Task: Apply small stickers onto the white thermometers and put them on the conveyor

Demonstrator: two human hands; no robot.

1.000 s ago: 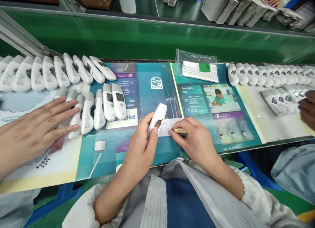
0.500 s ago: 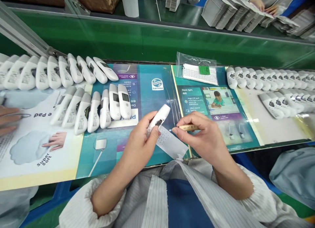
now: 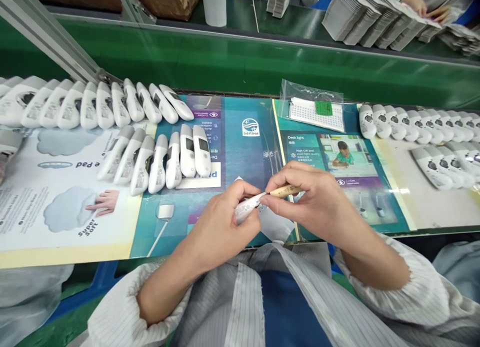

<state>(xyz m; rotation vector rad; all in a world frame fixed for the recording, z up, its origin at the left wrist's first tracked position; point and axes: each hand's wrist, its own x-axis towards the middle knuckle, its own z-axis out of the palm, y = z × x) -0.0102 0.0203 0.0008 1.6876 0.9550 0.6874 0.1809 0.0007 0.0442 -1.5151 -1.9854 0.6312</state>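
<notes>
Near the table's front edge, my left hand [image 3: 225,217] is closed round a white handheld device [image 3: 245,209], with its thumb and fingers pressed on both sides. My right hand [image 3: 307,199] pinches a light wooden stick [image 3: 285,190]. The stick's tip meets the device between my two hands; the exact contact is hidden by my fingers. Under my hands lies a translucent sheet [image 3: 276,227], partly covered. Left of my hands, several similar white devices [image 3: 202,154] lie in a slanted row.
Behind is another row of devices [image 3: 131,104]; more [image 3: 416,124] lie at the right. A clear bag with a dotted white sheet [image 3: 317,114] sits at the back. Beyond the green partition [image 3: 225,62] are paper stacks [image 3: 352,17] and a person's hands [image 3: 427,9].
My left hand has turned the device, and the stick's tip has come up against it. At the left edge, another person's hand has gone from the printed sheet. The view has shifted slightly.
</notes>
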